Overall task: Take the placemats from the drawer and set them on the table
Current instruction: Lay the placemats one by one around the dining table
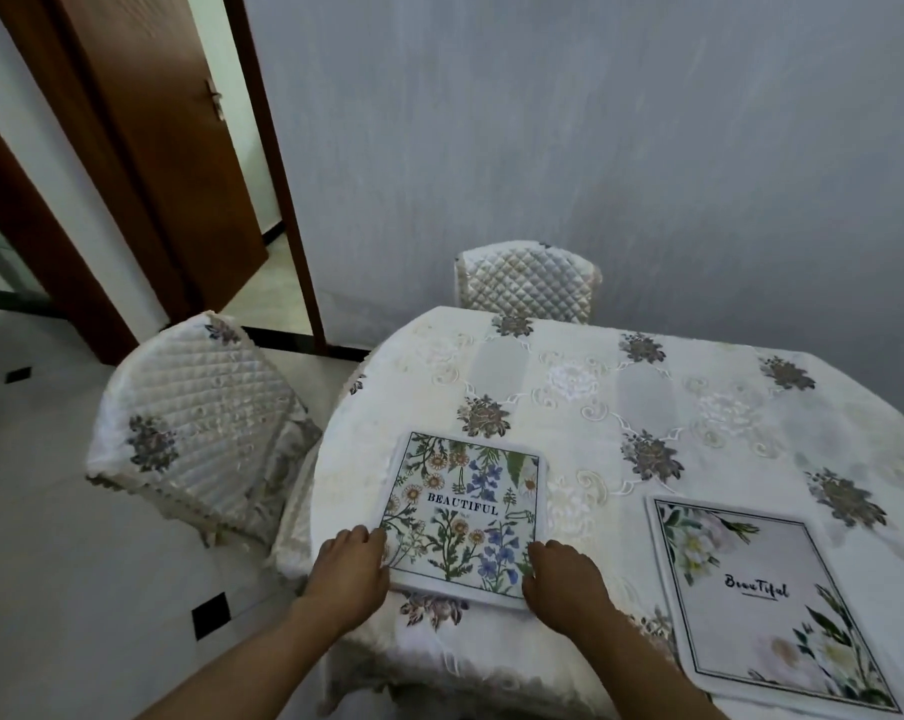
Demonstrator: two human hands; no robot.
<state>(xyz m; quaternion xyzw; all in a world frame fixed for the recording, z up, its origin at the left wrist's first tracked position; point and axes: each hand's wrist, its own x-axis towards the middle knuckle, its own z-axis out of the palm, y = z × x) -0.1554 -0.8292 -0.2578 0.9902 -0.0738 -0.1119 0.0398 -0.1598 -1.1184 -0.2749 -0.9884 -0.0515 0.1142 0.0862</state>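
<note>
A square placemat printed with colourful wildflowers and the word BEAUTIFUL [465, 511] lies flat near the front left of the table [595, 387], which wears a cream embroidered cloth. My left hand [351, 571] rests on the mat's near left corner and my right hand [564, 576] on its near right corner, fingers curled onto the edges. A second placemat [761, 595], pale with white flowers and a script word, lies flat at the front right, apart from both hands. The drawer is out of view.
Two chairs with quilted cream covers stand by the table: one at the left [200, 423], one at the far side [527, 283]. A brown door [169, 148] stands open at the back left. A grey wall runs behind the table.
</note>
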